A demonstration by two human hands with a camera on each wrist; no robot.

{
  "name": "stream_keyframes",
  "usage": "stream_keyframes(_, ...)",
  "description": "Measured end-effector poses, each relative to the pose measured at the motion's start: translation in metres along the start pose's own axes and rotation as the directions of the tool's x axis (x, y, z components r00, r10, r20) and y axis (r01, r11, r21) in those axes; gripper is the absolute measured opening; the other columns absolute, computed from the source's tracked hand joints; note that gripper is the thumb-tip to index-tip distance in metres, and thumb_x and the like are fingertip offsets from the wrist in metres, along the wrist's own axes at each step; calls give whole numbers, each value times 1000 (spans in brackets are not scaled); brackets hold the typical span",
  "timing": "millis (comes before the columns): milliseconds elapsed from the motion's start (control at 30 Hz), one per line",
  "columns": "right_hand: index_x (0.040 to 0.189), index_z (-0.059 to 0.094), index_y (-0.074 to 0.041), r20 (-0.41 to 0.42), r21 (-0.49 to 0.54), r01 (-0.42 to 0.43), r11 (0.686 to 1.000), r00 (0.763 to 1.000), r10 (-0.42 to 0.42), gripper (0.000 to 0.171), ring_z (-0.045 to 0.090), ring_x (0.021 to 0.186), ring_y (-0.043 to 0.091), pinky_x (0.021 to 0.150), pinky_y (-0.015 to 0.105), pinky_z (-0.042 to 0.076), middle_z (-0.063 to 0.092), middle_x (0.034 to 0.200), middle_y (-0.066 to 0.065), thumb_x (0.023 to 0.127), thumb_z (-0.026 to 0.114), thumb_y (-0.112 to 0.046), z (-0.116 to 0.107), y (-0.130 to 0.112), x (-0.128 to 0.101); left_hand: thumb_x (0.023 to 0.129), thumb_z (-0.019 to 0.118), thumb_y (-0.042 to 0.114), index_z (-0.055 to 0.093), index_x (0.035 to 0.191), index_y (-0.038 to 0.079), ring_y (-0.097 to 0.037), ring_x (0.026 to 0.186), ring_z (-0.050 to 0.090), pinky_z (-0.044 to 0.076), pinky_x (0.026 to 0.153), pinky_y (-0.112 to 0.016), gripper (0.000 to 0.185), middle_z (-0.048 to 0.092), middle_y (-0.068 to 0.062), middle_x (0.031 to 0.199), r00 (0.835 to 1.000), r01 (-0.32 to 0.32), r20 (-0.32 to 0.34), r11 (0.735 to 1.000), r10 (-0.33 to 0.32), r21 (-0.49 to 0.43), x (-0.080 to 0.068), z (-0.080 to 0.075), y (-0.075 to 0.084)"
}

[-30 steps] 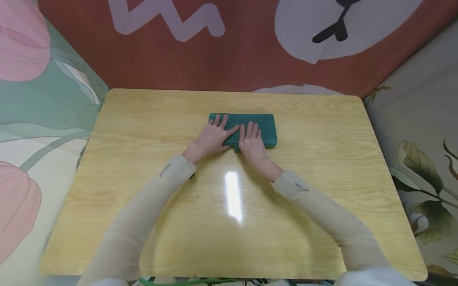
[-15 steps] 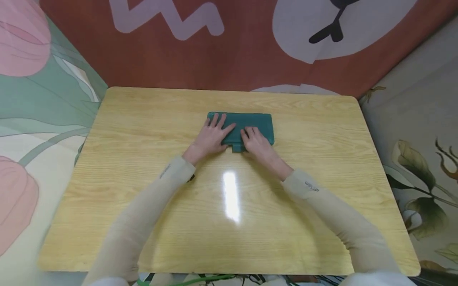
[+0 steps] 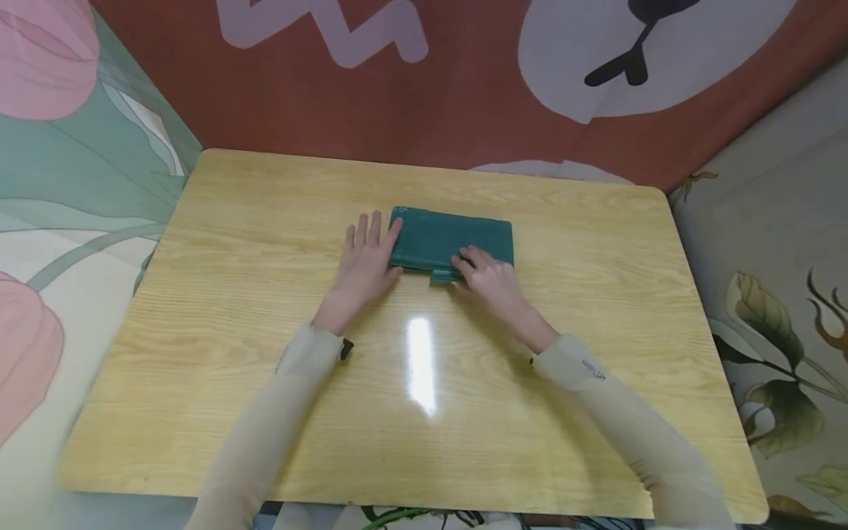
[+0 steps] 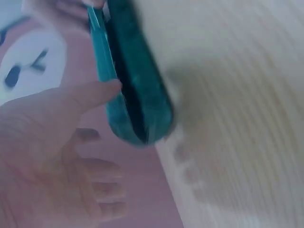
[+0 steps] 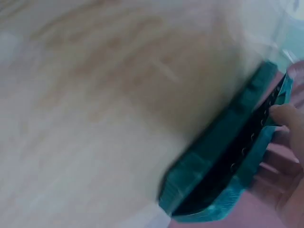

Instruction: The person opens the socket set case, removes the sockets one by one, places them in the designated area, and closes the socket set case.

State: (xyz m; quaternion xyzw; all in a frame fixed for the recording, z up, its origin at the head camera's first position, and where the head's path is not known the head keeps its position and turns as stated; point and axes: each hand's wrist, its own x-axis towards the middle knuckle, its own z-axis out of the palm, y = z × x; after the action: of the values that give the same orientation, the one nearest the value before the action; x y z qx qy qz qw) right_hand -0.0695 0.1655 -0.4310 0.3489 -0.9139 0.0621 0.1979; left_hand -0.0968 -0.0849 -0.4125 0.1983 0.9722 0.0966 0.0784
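Observation:
A dark green wallet (image 3: 450, 237) lies flat on the yellow wooden table (image 3: 252, 346), a small tab (image 3: 440, 277) jutting from its near edge. My left hand (image 3: 363, 256) lies flat on the table at the wallet's left end, fingers straight, the thumb (image 4: 97, 92) touching the wallet (image 4: 142, 102). My right hand (image 3: 486, 274) curls its fingers over the near edge beside the tab. In the right wrist view the wallet (image 5: 213, 159) gapes slightly, a fingertip (image 5: 285, 114) on its upper flap.
The table's curved edges run close to patterned cloth walls: red at the back (image 3: 424, 110), floral at the left (image 3: 59, 184) and right (image 3: 775, 294). A bright light glare (image 3: 419, 361) sits on the tabletop between my forearms.
My left hand slid off the wallet's top to the table at its left end. My right hand's fingers went from flat on the wallet to curled at its near edge.

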Motion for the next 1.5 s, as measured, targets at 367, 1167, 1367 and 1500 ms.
stream_keyframes(367, 111, 71, 2, -244, 182, -70, 981, 963, 115, 26, 66, 99, 31, 87, 45, 51, 69, 109, 17, 87, 72, -8, -39, 26, -6, 94, 63, 15, 63, 119, -2, -39, 107, 53, 44, 91, -51, 31, 59, -23, 114, 988, -47, -154, 985, 21, -169, -8, 1, 9)
stream_keyframes(1167, 113, 66, -1, 40, 506, -210, 837, 975, 220, 23, 63, 83, 21, 76, 38, 50, 68, 107, 12, 97, 59, -17, -36, 97, 72, 94, 58, 3, 58, 133, 4, -31, 106, 43, 38, 93, -41, 39, 48, -21, 118, 962, -269, -80, 954, 260, -136, 12, 30, 32)
stream_keyframes(1367, 111, 70, 1, 193, 246, -337, 909, 936, 295, 23, 58, 91, 31, 78, 44, 48, 66, 108, 17, 97, 60, -14, -31, 97, 98, 91, 67, 8, 45, 144, 6, -32, 112, 38, 39, 95, -41, 57, 40, -22, 125, 985, -127, 90, 976, 144, -179, 7, 19, 42)
stream_keyframes(1500, 117, 69, -1, 324, 152, -432, 889, 871, 368, 25, 65, 86, 29, 71, 43, 52, 67, 112, 17, 99, 57, -14, -22, 92, 107, 85, 76, 15, 42, 146, 8, -31, 112, 35, 42, 93, -40, 71, 37, -21, 123, 985, -76, 141, 982, 101, -174, -3, 18, 47)
